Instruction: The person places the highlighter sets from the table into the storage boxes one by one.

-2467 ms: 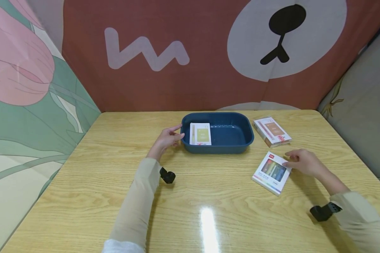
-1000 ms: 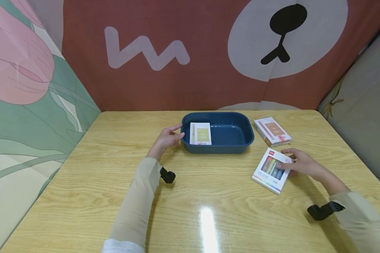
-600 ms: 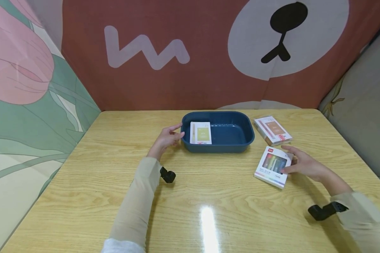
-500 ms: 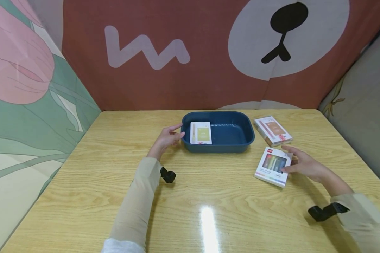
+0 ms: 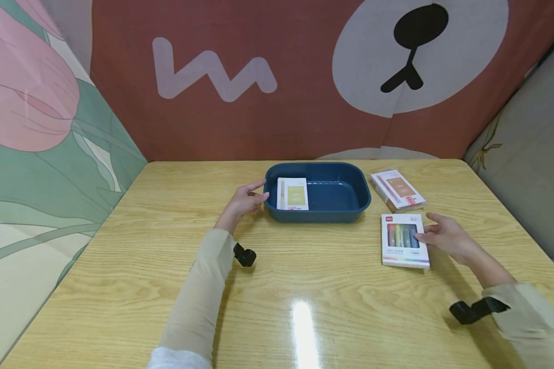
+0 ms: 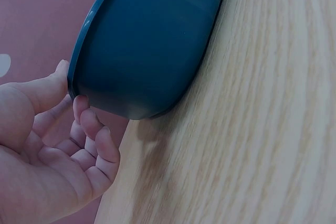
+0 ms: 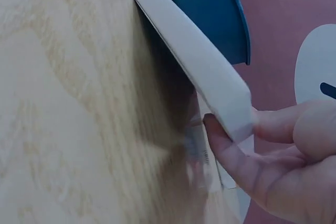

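In the head view, a white box of coloured sticks [image 5: 403,254], the sticks showing through its window, is pinched at its right edge by my right hand [image 5: 453,243]. The right wrist view shows the box [image 7: 197,45] tilted, its held end raised off the table, with thumb on one face and a finger beneath. My left hand [image 5: 243,204] holds the left end of a dark blue tray [image 5: 316,218] at the rim; the left wrist view has the thumb at the rim and other fingers curled by its outer wall. A white box with a yellow-green panel [image 5: 296,195] lies inside the tray.
Another white box with an orange-brown panel [image 5: 398,189] lies right of the tray, just behind the held one. The wooden table [image 5: 166,287] runs back to a reddish-brown backdrop [image 5: 240,133]. Patterned cloth stands at both sides.
My right hand has taken hold of the box of coloured sticks, lifted its edge and turned it from slanted to nearly straight, a little rightward. The left hand and tray stay put.
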A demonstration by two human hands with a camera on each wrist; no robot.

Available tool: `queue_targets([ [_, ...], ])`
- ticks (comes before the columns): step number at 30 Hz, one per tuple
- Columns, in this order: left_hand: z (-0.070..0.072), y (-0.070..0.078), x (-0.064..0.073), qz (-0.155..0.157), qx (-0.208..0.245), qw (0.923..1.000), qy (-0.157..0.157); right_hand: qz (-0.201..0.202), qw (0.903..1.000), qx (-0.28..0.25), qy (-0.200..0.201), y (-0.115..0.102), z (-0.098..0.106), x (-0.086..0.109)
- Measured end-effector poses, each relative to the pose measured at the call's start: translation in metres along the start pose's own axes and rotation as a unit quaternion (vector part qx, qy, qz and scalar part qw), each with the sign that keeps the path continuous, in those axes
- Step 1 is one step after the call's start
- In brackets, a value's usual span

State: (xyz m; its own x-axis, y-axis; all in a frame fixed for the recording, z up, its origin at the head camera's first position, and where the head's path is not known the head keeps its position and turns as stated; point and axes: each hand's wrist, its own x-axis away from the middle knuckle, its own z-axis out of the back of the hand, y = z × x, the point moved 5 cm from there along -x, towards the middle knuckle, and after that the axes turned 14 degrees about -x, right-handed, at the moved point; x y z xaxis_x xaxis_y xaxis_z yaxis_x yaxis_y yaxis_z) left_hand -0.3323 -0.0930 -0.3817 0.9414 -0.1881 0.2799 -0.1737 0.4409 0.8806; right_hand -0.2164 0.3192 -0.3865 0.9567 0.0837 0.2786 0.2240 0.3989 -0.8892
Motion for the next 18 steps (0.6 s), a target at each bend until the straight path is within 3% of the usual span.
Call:
queue_targets([
  [10,0.001,-0.001,0.000,0.002,-0.002,0.9999,0.016,0.033,0.9956,-0.066,0.057,-0.001,0.007,0.002],
  [18,0.001,0.001,0.004,0.001,0.004,1.0000,0.006,0.021,0.9917,-0.093,0.087,0.005,0.014,0.003],
])
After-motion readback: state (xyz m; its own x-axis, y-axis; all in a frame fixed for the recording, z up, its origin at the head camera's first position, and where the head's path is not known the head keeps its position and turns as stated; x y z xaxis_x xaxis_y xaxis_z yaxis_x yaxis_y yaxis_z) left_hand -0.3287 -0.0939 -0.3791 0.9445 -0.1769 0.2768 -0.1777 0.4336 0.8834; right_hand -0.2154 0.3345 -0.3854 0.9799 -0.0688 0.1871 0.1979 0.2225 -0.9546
